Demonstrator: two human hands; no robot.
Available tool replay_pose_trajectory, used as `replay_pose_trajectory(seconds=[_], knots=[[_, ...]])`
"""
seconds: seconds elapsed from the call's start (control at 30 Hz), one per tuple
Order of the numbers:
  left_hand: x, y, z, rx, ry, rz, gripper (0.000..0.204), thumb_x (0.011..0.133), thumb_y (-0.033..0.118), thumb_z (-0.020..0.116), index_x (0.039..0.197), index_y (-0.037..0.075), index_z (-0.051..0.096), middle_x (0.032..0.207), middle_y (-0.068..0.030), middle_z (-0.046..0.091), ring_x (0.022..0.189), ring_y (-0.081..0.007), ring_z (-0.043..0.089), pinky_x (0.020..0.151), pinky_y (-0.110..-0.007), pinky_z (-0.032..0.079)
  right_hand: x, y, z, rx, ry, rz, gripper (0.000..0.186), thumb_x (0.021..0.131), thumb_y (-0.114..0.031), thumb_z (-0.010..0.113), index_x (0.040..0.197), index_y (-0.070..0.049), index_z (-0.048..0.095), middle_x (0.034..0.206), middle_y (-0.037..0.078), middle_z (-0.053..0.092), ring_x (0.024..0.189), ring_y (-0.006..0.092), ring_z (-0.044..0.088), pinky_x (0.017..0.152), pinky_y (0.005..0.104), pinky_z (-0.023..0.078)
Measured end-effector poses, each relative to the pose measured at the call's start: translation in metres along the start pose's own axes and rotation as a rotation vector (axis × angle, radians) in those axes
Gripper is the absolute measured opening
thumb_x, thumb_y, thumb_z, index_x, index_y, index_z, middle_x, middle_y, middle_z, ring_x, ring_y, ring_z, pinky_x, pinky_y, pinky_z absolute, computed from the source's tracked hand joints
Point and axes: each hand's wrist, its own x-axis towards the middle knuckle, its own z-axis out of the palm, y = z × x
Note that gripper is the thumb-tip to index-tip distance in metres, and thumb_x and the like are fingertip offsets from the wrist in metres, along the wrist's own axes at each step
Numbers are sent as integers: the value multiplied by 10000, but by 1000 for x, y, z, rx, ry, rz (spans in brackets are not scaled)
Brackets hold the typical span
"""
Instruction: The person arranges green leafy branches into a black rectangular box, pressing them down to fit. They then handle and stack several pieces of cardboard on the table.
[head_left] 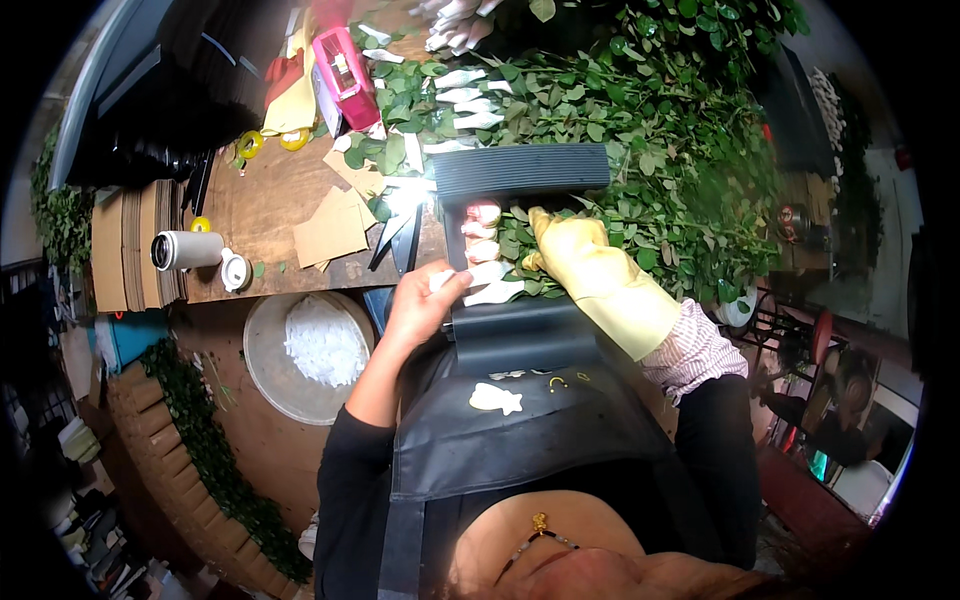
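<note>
My left hand point(425, 300) pinches a white-sleeved flower head point(487, 272) at the left end of a row in a dark trough point(520, 335). Several pale pink rose heads point(482, 228) lie above it, and another white sleeve point(493, 292) sits just below. My right hand point(570, 255), in a long yellow glove, rests on the leafy stems to the right of the heads, its fingers curled on them, partly hidden among leaves. A dark ribbed board point(522, 167) borders the row at the top. A black apron point(520, 440) covers my front.
The wooden table point(250, 275) carries cardboard pieces point(330, 230), a white bottle point(190, 250), dark scissor-like blades point(400, 235), yellow tape rolls point(293, 138) and a pink tool point(345, 80). Leafy stems point(700, 160) pile at the right. A round bin point(270, 380) holding white material stands below the table's edge.
</note>
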Motion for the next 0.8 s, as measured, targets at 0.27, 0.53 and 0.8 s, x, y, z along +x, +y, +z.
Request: replay_pose_trajectory(seconds=[0.27,0.53,0.8], knots=[[-28,-3,-53,-28,130,20,214,888,129,741,781,16,594,878,-51,720,732,-88,603,683,-262,483,-58,4,-68,415,147,-15,518,923,-356,710,1400,-208,574,985,132,736,961,331,703,874,439,557],[13,25,-12,303,-322,-34,296,873,277,807,857,20,661,715,-19,626,713,-100,582,675,-302,487,-23,-17,-41,151,-306,-231,240,969,-363,632,1057,-151,697,995,114,722,968,353,702,842,442,557],[-6,-27,13,-371,-56,-162,151,884,166,727,803,50,675,737,17,629,647,-65,530,605,-242,416,-13,-38,-59,54,-551,-116,277,992,-290,611,1227,-170,698,1153,113,727,1056,321,712,915,419,564]])
